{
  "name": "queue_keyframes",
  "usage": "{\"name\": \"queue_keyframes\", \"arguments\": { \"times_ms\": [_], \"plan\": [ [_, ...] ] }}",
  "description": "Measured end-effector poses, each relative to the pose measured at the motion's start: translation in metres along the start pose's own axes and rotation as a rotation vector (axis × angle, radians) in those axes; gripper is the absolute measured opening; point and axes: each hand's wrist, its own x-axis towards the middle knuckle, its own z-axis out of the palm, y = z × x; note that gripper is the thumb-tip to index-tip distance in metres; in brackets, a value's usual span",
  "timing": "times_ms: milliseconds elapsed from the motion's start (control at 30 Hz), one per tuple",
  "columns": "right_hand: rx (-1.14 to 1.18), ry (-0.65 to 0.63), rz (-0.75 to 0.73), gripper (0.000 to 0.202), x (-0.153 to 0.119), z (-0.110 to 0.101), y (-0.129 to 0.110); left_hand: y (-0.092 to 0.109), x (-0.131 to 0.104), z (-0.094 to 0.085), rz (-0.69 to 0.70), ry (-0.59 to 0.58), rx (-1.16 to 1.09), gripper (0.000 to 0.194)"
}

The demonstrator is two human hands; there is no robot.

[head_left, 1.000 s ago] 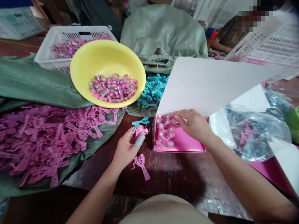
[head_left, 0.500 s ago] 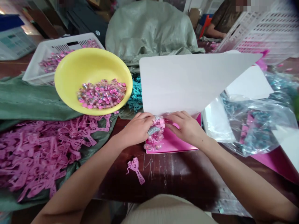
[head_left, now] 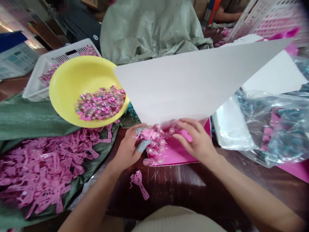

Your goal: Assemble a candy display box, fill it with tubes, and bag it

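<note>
The left hand (head_left: 131, 145) holds a pink toy (head_left: 147, 133) between its thumb and fingers, at the left edge of an open box (head_left: 184, 156), and grey wraps (head_left: 144, 146) cover its thumb and a finger. The right hand (head_left: 199, 141) is over the box, its thumb and fingers curved in a narrow gap around a pink handle (head_left: 185, 135); whether they pinch it cannot be told. The box is bright pink inside, and clear-domed toys (head_left: 158, 141) lie in rows along its left part, with bare pink floor to their right. Its white lid (head_left: 198, 83) stands raised behind the hands, one corner covering part of the rim of a yellow bowl (head_left: 72, 77). In the bowl lies a heap of clear capsules with pink caps (head_left: 101, 103). Behind it, a white basket (head_left: 36, 85) holds more small pink and clear pieces (head_left: 48, 74), partly hidden by the bowl. To the left, a large pile of pink holders (head_left: 48, 170) rests on a green sheet (head_left: 16, 111), and a few teal pieces (head_left: 131, 113) show between the bowl and the lid. A single pink holder (head_left: 140, 185) lies on the dark table (head_left: 183, 190), in front of the box. To the right, flat clear bags (head_left: 233, 127) lie beside a larger plastic bag (head_left: 287, 132) with pink and teal things inside, too blurred to make out.
</note>
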Motion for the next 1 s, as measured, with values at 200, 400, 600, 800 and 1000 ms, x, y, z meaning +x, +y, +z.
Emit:
{"name": "queue_keyframes", "arguments": {
  "times_ms": [200, 400, 600, 800, 1000],
  "plan": [
    [-0.045, -0.113, 0.232, 0.031, 0.002, -0.010, 0.019, -0.006, -0.021, 0.028, -0.174, 0.179, -0.328, 0.042],
    [0.147, -0.207, 0.016, 0.028, 0.029, 0.000, -0.011, 0.004, -0.020, 0.039, -0.191, 0.192, -0.418, 0.041],
    [0.253, -0.130, 0.119, 0.025, 0.027, -0.001, -0.018, 0.010, -0.021, 0.042, -0.208, 0.267, -0.490, 0.036],
    [0.332, -0.150, 0.176, 0.025, 0.025, -0.003, -0.010, 0.009, -0.011, 0.027, -0.040, 0.232, -0.228, 0.045],
    [0.046, -0.245, 0.084, 0.038, 0.024, 0.013, -0.010, 0.010, 0.028, 0.001, 0.107, -0.177, 0.101, 0.049]
  ]
}}
